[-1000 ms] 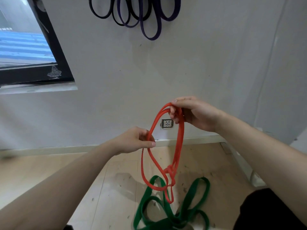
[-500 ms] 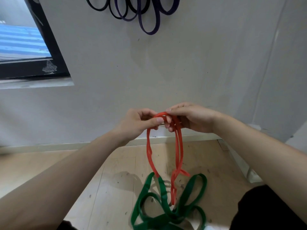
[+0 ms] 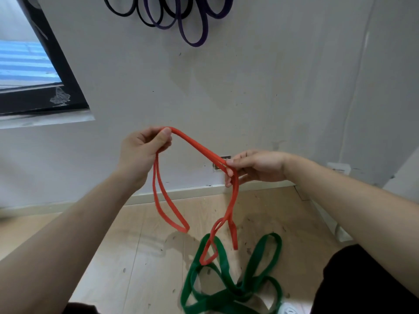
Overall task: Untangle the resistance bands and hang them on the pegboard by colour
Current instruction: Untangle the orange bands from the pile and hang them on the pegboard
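A red resistance band [image 3: 199,147] stretches doubled between my two hands in front of the wall. My left hand [image 3: 140,152] pinches it at the upper left, and a loop hangs below that hand. My right hand [image 3: 256,166] pinches it lower on the right, where the strands drop into twisted loops. On the wooden floor beneath lies a tangle of green bands [image 3: 235,291]. Black bands [image 3: 123,11] and purple bands [image 3: 195,39] hang on the wall at the top; their pegs are out of frame.
A dark-framed window [image 3: 56,91] with a sill sits at the left. A wall socket [image 3: 218,165] shows partly behind the red band. A white baseboard runs along the floor, and a white corner piece [image 3: 337,171] stands at the right.
My hands have moved apart, the left rising up and left, the right staying low. The red band, bunched between them before, now spans both hands with loops hanging on each side.
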{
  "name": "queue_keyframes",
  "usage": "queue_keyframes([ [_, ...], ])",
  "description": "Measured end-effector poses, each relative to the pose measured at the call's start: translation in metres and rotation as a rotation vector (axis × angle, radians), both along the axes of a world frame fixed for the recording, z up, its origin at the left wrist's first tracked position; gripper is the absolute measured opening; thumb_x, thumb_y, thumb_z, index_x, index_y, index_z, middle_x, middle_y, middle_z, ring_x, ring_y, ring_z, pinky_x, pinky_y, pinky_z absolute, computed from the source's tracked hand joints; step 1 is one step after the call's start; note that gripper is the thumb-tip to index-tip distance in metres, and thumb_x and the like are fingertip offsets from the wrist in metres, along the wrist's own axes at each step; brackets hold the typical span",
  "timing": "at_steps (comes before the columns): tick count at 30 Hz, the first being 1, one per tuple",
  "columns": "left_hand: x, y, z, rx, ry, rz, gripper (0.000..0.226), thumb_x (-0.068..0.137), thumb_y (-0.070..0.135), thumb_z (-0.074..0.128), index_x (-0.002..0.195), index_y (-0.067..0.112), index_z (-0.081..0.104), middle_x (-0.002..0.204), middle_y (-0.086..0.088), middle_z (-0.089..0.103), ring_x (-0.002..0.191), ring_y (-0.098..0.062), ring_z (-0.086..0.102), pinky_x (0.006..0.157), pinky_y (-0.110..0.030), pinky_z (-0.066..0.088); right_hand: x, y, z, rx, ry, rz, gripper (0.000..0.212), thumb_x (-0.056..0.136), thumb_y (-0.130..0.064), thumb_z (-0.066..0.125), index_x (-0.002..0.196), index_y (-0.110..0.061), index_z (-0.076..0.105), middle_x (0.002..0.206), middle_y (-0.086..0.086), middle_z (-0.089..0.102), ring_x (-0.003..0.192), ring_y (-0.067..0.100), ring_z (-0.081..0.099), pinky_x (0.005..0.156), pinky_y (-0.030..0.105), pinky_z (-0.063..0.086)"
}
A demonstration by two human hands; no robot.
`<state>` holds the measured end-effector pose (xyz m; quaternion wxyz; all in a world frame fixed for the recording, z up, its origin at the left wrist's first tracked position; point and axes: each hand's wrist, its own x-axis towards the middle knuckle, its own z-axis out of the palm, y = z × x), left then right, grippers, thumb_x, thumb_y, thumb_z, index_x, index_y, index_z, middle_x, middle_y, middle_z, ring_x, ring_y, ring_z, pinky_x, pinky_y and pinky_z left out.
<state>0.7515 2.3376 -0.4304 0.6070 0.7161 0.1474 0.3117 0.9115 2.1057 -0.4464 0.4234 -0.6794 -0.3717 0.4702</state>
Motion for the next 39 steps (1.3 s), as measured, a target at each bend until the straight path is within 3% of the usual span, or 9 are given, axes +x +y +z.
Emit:
queue_keyframes([
  [4,-0.005,0.008,-0.004,-0.053,0.094,-0.101,0.013,0.099,0.016,0.06,0.098,0.01,0.071,0.08,-0.001,0.067,0.078,-0.015,0.066,0.088,-0.032,0.055,-0.002,0.001,0.002,0.125,0.077,-0.112,0.033,0.106,-0.025,0.044,0.08,-0.013,0.061,0.089,0.011,0.064,0.092,0.029,0.064,0.104,0.049,0.049],
  [7,-0.008,0.011,-0.006,-0.006,0.184,-0.173,0.016,0.09,0.017,0.069,0.104,0.009,0.073,0.078,0.001,0.068,0.076,-0.013,0.065,0.087,-0.032,0.053,-0.007,0.005,0.009,0.265,0.158,-0.205,0.033,0.105,-0.026,0.046,0.077,-0.013,0.058,0.082,0.009,0.061,0.081,0.027,0.061,0.099,0.051,0.048],
  [12,-0.005,-0.015,-0.003,0.084,0.263,-0.337,0.035,0.076,0.029,0.081,0.107,0.014,0.074,0.088,-0.006,0.069,0.076,-0.014,0.065,0.08,-0.026,0.057,-0.017,0.011,0.018,0.342,0.102,-0.221,0.034,0.104,-0.026,0.048,0.075,-0.014,0.061,0.081,0.007,0.06,0.075,0.023,0.059,0.087,0.039,0.051],
  [15,0.003,-0.04,0.0,0.147,0.251,-0.372,0.027,0.083,0.025,0.075,0.107,0.013,0.073,0.085,0.003,0.071,0.074,-0.006,0.066,0.073,-0.019,0.055,-0.023,0.015,0.017,0.323,0.053,-0.163,0.032,0.103,-0.028,0.051,0.077,-0.013,0.064,0.081,0.006,0.061,0.075,0.021,0.059,0.087,0.039,0.05],
  [17,0.006,-0.049,0.0,0.183,0.227,-0.361,0.019,0.089,0.021,0.072,0.105,0.012,0.074,0.076,0.011,0.071,0.071,-0.001,0.065,0.069,-0.016,0.053,-0.025,0.015,0.016,0.294,0.025,-0.13,0.033,0.104,-0.029,0.051,0.078,-0.013,0.065,0.084,0.008,0.061,0.076,0.02,0.059,0.086,0.037,0.05],
  [22,0.007,-0.047,0.001,0.231,0.167,-0.289,0.016,0.09,0.018,0.072,0.102,0.009,0.078,0.075,0.011,0.073,0.071,0.001,0.063,0.067,-0.017,0.054,-0.02,0.01,0.014,0.222,0.062,-0.057,0.034,0.103,-0.032,0.05,0.081,-0.014,0.067,0.093,0.011,0.065,0.086,0.023,0.065,0.095,0.041,0.051],
  [27,0.005,-0.046,0.009,0.166,0.051,-0.167,0.013,0.09,0.013,0.071,0.099,0.007,0.076,0.075,0.0,0.069,0.066,-0.003,0.063,0.067,-0.016,0.053,-0.01,0.006,0.007,0.142,0.047,0.048,0.035,0.103,-0.034,0.048,0.084,-0.013,0.068,0.106,0.015,0.07,0.108,0.032,0.066,0.108,0.049,0.046],
  [33,-0.003,-0.019,0.017,0.067,-0.046,-0.036,0.011,0.093,0.017,0.067,0.099,0.013,0.075,0.079,0.001,0.069,0.072,-0.01,0.064,0.074,-0.019,0.055,-0.004,-0.001,-0.008,0.039,0.044,0.148,0.031,0.102,-0.035,0.05,0.089,-0.013,0.068,0.112,0.018,0.068,0.121,0.042,0.06,0.114,0.059,0.038],
  [39,-0.007,-0.008,0.011,0.069,-0.007,-0.018,0.013,0.098,0.018,0.061,0.102,0.013,0.073,0.082,-0.001,0.067,0.076,-0.011,0.064,0.076,-0.02,0.056,-0.002,-0.003,-0.001,0.066,0.073,0.123,0.026,0.1,-0.032,0.053,0.087,-0.013,0.067,0.104,0.015,0.067,0.112,0.038,0.063,0.111,0.057,0.041],
])
